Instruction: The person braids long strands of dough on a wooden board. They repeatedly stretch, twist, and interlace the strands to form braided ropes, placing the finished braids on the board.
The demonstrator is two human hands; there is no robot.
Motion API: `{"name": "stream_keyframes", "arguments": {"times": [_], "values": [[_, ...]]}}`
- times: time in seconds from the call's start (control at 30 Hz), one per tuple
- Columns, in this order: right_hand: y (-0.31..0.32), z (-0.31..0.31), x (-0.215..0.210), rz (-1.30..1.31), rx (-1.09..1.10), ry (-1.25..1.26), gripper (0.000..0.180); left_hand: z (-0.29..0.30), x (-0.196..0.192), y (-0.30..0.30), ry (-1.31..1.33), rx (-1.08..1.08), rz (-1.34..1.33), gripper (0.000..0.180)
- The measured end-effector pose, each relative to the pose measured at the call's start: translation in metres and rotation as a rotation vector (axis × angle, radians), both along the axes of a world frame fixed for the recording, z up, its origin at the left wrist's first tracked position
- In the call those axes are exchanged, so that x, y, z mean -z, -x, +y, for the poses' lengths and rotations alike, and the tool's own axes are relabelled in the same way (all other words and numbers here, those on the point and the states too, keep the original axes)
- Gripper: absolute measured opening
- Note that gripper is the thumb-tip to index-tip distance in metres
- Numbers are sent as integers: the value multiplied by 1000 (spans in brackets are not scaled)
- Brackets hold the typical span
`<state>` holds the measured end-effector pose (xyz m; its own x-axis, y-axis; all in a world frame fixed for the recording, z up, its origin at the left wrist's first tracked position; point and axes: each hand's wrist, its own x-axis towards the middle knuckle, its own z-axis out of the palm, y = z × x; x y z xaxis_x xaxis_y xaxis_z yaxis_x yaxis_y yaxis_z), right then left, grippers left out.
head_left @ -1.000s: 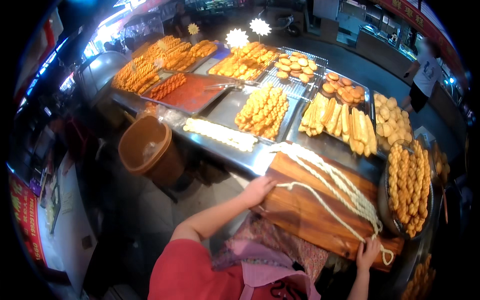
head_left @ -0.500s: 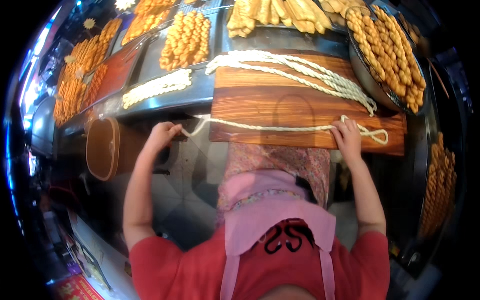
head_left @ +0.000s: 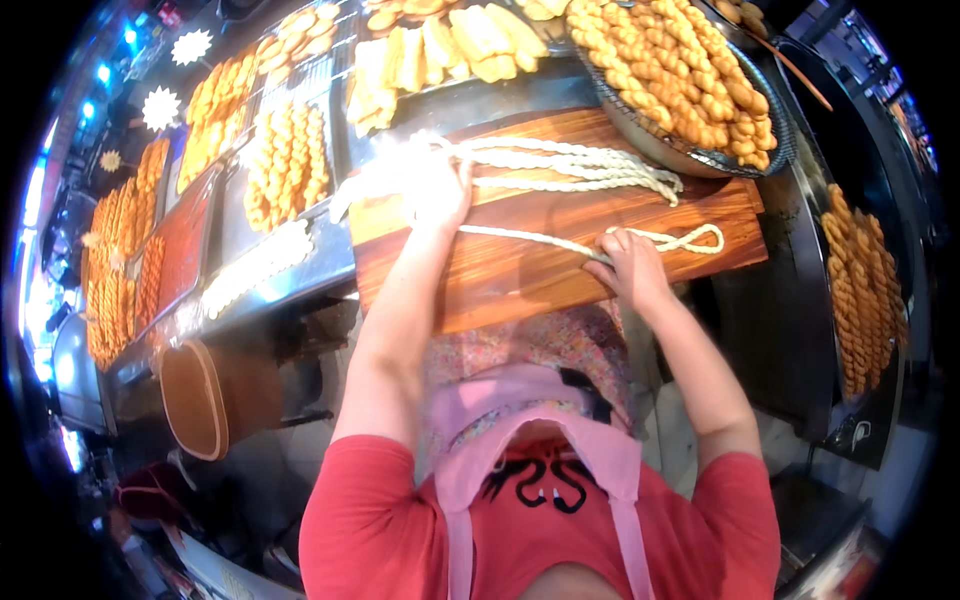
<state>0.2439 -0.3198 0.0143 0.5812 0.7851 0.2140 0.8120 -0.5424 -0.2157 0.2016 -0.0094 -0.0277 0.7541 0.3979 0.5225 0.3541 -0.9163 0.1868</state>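
Evidently, the right hand (head_left: 632, 270) clamps its fingers on a pale dough rope (head_left: 530, 236) over the wooden board (head_left: 500, 285) (seemingly a shaping step, the next move calling for a gentle hold), while, farther off, I cannot tell through glare whether the left hand (head_left: 441, 197) has fingers apart or together.

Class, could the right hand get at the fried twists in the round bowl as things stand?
Probably yes: only low pale strands on the wooden board and the bowl's near wall seem to lie between the right hand and the fried twists, though it holds a dough rope.
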Motion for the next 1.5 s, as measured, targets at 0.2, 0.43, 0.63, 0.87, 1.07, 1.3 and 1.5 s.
{"name": "stream_keyframes", "arguments": {"times": [0.2, 0.43, 0.63, 0.87, 1.07, 1.3, 1.5], "values": [[-91, -115, -11, -220, 180, 2, 18, 0, 2, 11, -133, 85, -47, 46], [-7, -30, -58, 283, -138, -27, 36, -38, -9, 98, 275, 690, 205, 32], [-22, -11, -51, 447, -268, -251, 19, -14, -12, 131, 724, 486, 173, 13], [-89, -146, 55, -527, 523, -32, 39, 153, -31, 215, 947, -68, 78, 9], [-97, -146, 30, -50, 619, -519, 19, 113, -121, 151, 785, -9, 87, 27], [-63, -132, 57, -339, 470, 6, 51, 6, -43, 72, 643, 237, 303, 27], [-43, -143, 7, 955, 445, -871, 21, -14, -13, 64, 258, 488, 49, 10]]}}
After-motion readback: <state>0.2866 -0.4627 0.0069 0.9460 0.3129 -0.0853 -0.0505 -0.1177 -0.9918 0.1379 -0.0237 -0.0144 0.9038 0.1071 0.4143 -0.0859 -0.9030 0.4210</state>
